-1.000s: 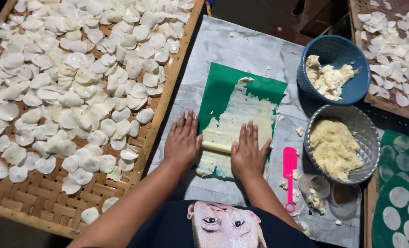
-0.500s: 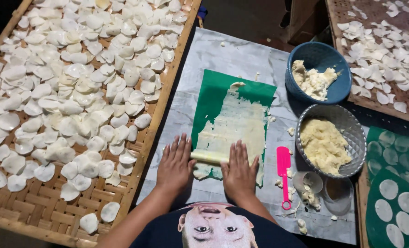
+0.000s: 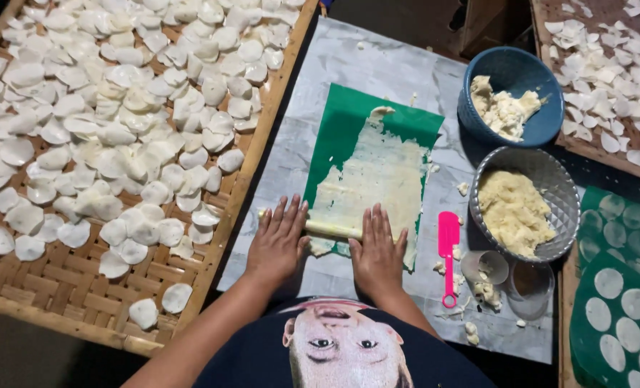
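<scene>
Nearest the camera, the left hand [image 3: 277,241] and the right hand [image 3: 377,251] lie flat, fingers spread and released, palms pressing down on a slim pale cylindrical rolling pin [image 3: 331,230]; neither hand is clenched around it. The pin lies crosswise at the near end of a thin, ragged sheet of pale cream dough [image 3: 374,183], which is spread over a green plastic mat [image 3: 341,126] on the grey paper-covered counter [image 3: 377,65].

The sheet looks soft, sticky and easily torn, with frayed edges already; it would likely tear if lifted by a corner, so it is better handled through the mat beneath. The pin seems light and stiff, best driven with open palms near its two ends.

Just right of the right hand lies a pink plastic scraper [image 3: 448,251], with a small clear cup [image 3: 485,266] beside it. Beyond these stands a round metal mesh bowl of yellowish dough [image 3: 525,205], and farther on a blue plastic bowl with dough lumps [image 3: 510,93]. To the left, a woven bamboo tray [image 3: 61,287] carries many thin white dough discs [image 3: 119,108].
</scene>
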